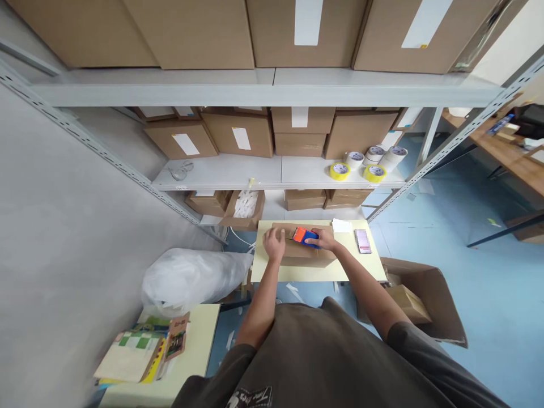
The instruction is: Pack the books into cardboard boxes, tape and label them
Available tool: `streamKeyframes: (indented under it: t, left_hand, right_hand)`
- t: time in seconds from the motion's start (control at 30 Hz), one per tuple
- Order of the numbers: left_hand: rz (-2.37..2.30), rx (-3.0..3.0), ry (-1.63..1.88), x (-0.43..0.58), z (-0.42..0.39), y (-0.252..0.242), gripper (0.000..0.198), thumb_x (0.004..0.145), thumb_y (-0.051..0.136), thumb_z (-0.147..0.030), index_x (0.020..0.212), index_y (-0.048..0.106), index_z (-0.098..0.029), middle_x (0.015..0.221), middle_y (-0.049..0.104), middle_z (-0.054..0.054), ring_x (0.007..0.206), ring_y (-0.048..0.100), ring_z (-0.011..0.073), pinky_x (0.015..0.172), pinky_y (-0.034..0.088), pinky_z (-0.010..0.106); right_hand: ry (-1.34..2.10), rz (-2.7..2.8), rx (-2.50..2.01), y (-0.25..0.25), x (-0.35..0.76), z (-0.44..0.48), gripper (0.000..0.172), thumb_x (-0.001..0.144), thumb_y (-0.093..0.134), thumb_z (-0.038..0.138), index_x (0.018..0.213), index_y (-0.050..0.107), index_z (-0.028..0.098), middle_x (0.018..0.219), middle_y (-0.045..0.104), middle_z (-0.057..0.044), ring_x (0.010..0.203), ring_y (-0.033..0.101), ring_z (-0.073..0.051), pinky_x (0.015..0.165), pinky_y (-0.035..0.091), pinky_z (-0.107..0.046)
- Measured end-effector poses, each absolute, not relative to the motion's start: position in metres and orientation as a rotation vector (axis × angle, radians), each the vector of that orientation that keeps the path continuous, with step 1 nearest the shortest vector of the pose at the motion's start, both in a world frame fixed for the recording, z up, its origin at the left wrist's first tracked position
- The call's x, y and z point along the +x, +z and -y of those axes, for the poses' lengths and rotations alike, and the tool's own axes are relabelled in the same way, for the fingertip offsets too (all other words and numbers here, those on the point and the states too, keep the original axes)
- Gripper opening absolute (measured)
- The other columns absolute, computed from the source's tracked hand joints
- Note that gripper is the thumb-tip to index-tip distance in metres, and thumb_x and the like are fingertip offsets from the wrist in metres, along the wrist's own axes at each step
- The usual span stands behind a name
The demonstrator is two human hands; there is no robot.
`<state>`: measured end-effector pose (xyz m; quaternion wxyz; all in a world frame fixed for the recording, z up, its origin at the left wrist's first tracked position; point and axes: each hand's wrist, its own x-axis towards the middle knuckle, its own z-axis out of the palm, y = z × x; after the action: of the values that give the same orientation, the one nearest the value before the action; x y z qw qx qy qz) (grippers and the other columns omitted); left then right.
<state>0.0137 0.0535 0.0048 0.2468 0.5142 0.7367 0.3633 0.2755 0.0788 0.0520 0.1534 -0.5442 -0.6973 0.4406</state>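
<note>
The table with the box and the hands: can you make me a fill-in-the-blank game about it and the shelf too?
1. The right hand holds a tool that is orange and ____.
2. The left hand is at the ____ end of the box.
3. On the table, the phone lies to the ____ of the box.
4. The shelf holds ____ yellow tape rolls.

Missing words: blue; left; right; two.

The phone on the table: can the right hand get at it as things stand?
Probably not until the right hand releases the orange-and-blue tool; the phone lies uncovered nearby.
</note>
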Motion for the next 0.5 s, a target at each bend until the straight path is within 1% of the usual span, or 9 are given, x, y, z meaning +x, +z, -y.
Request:
streamKeyframes:
  t: [0.07,0.1,0.17,0.27,0.37,0.5]
  left_hand:
    - [-1.764,1.377,0.976,0.017,-0.054,0.006,0.055,0.103,0.049,-0.064,0.118,0.079,-0.021,0.120,0.078,0.015,0.117,0.070,0.0319,0.100,0.053,0.039]
    - [-1.660,1.357,0.953,0.018,-0.056,0.007,0.055,0.102,0.050,-0.066,0.111,0.081,-0.021,0.109,0.081,0.013,0.107,0.073,0.0300,0.094,0.055,0.037]
    - [-1.519,1.349,0.951,0.019,-0.060,0.010,0.051,0.099,0.056,-0.065,0.103,0.082,-0.021,0.097,0.081,0.009,0.095,0.074,0.0270,0.085,0.055,0.033]
    - [-1.453,1.369,1.012,0.019,-0.067,0.016,0.040,0.097,0.062,-0.054,0.097,0.082,-0.019,0.091,0.081,0.007,0.089,0.073,0.0243,0.081,0.053,0.030]
    - [-1.493,1.377,1.043,0.018,-0.071,0.021,0.033,0.095,0.062,-0.044,0.093,0.082,-0.018,0.089,0.080,0.007,0.085,0.072,0.0221,0.078,0.051,0.028]
    - [-1.581,1.371,1.052,0.015,-0.070,0.017,0.031,0.095,0.059,-0.040,0.085,0.078,-0.019,0.081,0.076,0.004,0.080,0.068,0.0202,0.074,0.048,0.027]
  right_hand:
    - [1.253,2.018,-1.572,0.055,0.275,-0.080,0.058,0.076,0.074,0.078,0.092,0.067,0.023,0.085,0.071,-0.002,0.082,0.067,-0.024,0.070,0.047,-0.028]
    - [1.244,2.036,-1.575,0.057,0.274,-0.081,0.058,0.076,0.073,0.080,0.091,0.067,0.023,0.085,0.071,-0.002,0.081,0.067,-0.023,0.070,0.046,-0.028]
    - [1.219,2.075,-1.580,0.063,0.272,-0.082,0.061,0.078,0.070,0.082,0.089,0.068,0.023,0.085,0.071,-0.002,0.081,0.067,-0.023,0.070,0.046,-0.028]
    - [1.151,2.127,-1.601,0.074,0.269,-0.085,0.063,0.082,0.066,0.085,0.087,0.069,0.022,0.084,0.072,-0.003,0.082,0.066,-0.023,0.070,0.045,-0.027]
    - [1.048,2.177,-1.669,0.085,0.264,-0.086,0.061,0.086,0.064,0.083,0.087,0.071,0.022,0.083,0.073,-0.004,0.082,0.068,-0.023,0.071,0.045,-0.027]
    - [0.917,2.199,-1.791,0.102,0.255,-0.085,0.060,0.087,0.067,0.081,0.088,0.072,0.022,0.087,0.075,-0.006,0.084,0.069,-0.023,0.070,0.044,-0.026]
